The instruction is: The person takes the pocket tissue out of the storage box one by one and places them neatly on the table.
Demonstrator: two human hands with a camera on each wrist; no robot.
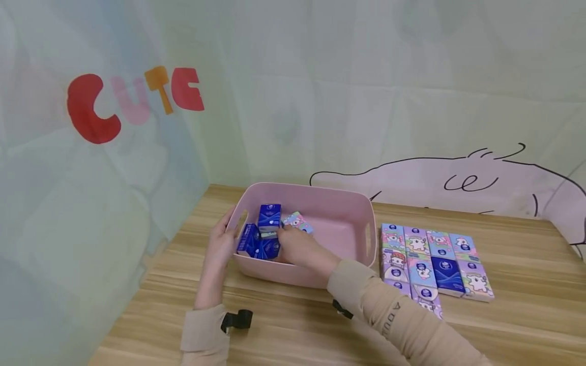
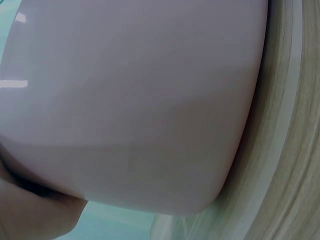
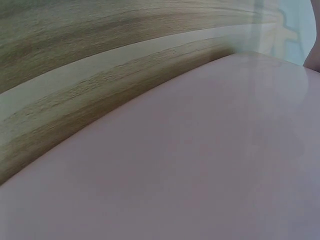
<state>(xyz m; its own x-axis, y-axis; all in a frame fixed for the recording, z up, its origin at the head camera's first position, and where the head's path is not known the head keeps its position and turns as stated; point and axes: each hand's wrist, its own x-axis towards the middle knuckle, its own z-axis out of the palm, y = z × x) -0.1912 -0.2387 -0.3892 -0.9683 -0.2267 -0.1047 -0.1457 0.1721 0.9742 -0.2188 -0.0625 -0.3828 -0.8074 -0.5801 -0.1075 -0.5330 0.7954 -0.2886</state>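
A pink storage bin [image 1: 329, 197] stands on the wooden table, with blue tissue packs [image 1: 269, 217] and a pastel cartoon tissue pack [image 1: 297, 221] gathered towards its left end. At that end my left hand [image 1: 221, 246] holds the bin by its side, near the handle hole; some of its fingers are hidden. My right hand [image 1: 299, 247] reaches inside over the front rim, its fingertips down beside the blue packs. Whether it pinches a pack is hidden. In the left wrist view, part of my left hand [image 2: 37, 212] touches the bin wall [image 2: 140, 100]. The right wrist view mostly shows bin wall [image 3: 165, 160].
Right of the bin, cartoon tissue packs [image 1: 423, 272] lie flat in close rows, with one blue tissue pack [image 1: 447, 274] among them. My right forearm partly covers the nearest ones. A printed backdrop [image 1: 284, 127] rises behind and left of the table [image 1: 517, 249].
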